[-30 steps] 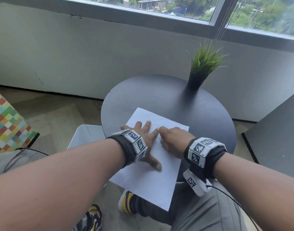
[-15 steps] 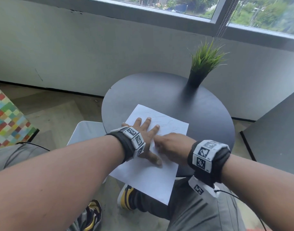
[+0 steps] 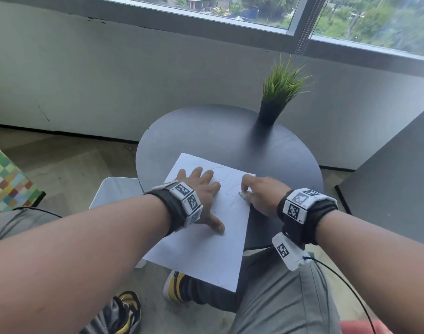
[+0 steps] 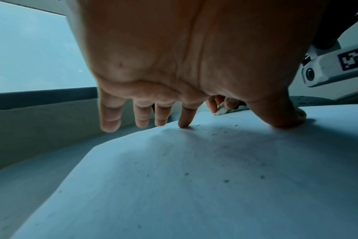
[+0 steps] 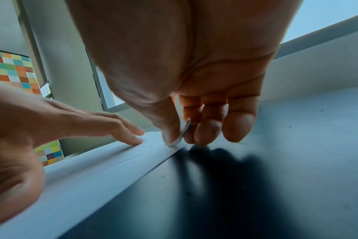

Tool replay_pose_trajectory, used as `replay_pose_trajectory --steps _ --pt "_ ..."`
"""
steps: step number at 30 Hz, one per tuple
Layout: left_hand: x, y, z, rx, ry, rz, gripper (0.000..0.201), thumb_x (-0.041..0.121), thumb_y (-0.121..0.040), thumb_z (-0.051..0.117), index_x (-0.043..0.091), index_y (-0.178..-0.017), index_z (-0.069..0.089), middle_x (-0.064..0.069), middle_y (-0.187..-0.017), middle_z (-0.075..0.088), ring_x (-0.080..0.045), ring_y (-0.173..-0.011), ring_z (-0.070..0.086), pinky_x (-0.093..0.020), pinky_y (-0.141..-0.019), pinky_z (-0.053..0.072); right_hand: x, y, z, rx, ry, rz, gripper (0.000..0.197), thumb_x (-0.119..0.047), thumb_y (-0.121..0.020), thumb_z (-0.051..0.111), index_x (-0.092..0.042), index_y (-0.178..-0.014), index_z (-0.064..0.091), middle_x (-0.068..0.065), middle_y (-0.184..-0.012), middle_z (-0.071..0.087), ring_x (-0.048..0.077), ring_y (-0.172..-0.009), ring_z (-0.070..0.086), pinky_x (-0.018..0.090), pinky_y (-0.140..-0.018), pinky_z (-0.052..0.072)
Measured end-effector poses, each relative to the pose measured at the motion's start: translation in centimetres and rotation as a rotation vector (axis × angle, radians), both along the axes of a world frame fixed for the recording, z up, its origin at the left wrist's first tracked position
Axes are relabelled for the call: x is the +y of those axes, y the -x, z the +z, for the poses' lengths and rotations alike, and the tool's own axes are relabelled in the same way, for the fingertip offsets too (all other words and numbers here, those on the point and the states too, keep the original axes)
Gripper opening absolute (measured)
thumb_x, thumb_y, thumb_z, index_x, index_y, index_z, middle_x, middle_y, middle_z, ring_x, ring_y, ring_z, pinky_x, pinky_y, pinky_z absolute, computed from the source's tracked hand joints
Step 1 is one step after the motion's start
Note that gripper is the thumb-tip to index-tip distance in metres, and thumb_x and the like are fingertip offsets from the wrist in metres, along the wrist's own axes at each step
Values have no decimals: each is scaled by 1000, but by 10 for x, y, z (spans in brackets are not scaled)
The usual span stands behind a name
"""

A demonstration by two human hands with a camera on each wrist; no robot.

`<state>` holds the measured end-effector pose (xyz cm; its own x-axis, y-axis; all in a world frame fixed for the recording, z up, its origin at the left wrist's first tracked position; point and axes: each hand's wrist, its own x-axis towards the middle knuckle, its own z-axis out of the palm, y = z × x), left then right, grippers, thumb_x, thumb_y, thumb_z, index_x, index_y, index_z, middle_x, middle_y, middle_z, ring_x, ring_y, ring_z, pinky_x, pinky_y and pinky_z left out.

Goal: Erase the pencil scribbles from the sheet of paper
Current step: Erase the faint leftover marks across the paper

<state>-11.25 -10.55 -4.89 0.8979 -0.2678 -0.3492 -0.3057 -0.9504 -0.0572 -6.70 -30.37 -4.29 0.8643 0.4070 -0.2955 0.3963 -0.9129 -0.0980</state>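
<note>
A white sheet of paper lies on the round dark table, its near part hanging past the table's front edge. Faint pencil scribbles mark its far half. My left hand lies flat on the sheet with fingers spread, pressing it down. My right hand pinches a small white eraser between thumb and fingers and holds it against the paper's right edge. In the right wrist view the eraser touches the sheet right at that edge. Dark crumbs dot the paper.
A potted green grass plant stands at the back right of the table. A grey panel rises at the right. A white stool and a chequered cushion are at the left. My legs and shoes are below the table.
My right hand has slid with the eraser from beside my left index finger out to the paper's right edge. My left hand has stayed pressing on the sheet.
</note>
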Motion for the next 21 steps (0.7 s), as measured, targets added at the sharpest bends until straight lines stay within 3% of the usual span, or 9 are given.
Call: replay_pose_trajectory --steps 2,6,9,12,16,18,21 --pt "0 -2 -1 48 43 -1 118 92 -59 58 25 -150 25 -4 -164 10 -30 -147 13 -55 -111 32 6 8 3 -18 -18 53 17 -36 -97 42 -22 -104 49 5 -99 59 28 -92 55 33 -71 43" --pt "-2 -2 -2 108 29 2 120 92 -58 59 48 -153 1 0 -165 -1 -34 -145 11 -57 -101 40 24 33 -2 48 -3 286 20 -30 -96 42 -18 -108 52 7 -107 63 31 -99 55 40 -81 49" --pt "-4 -4 1 111 -2 -6 120 93 -57 58 54 -151 -3 0 -164 -4 -35 -143 12 -59 -95 42 20 14 -2 15 17 166 21 -33 -96 40 -19 -109 50 10 -108 62 33 -98 56 39 -81 50" --pt "-6 -6 2 122 -44 7 122 95 -56 57 54 -151 -7 -2 -164 -6 -37 -142 12 -60 -98 41 11 -7 0 -26 23 1 22 -36 -97 39 -17 -104 47 12 -102 59 33 -88 56 37 -75 50" --pt "-8 -6 4 114 -47 22 121 95 -53 58 55 -150 -3 -6 -164 1 -40 -141 13 -59 -95 42 20 26 -3 93 -88 161 22 -28 -96 41 -17 -114 48 12 -99 62 33 -89 56 41 -77 49" --pt "-9 -7 6 112 -63 18 123 95 -53 58 53 -151 -4 -8 -163 2 -42 -141 14 -58 -96 41 20 36 -4 111 -62 246 19 -28 -96 42 -17 -109 50 11 -102 63 32 -93 56 41 -79 49" --pt "-12 -10 7 104 -88 9 125 96 -52 58 53 -151 -5 -11 -163 3 -42 -140 17 -59 -97 40 12 9 -3 15 -29 129 17 -33 -96 42 -22 -105 51 10 -101 60 31 -92 55 36 -77 49"
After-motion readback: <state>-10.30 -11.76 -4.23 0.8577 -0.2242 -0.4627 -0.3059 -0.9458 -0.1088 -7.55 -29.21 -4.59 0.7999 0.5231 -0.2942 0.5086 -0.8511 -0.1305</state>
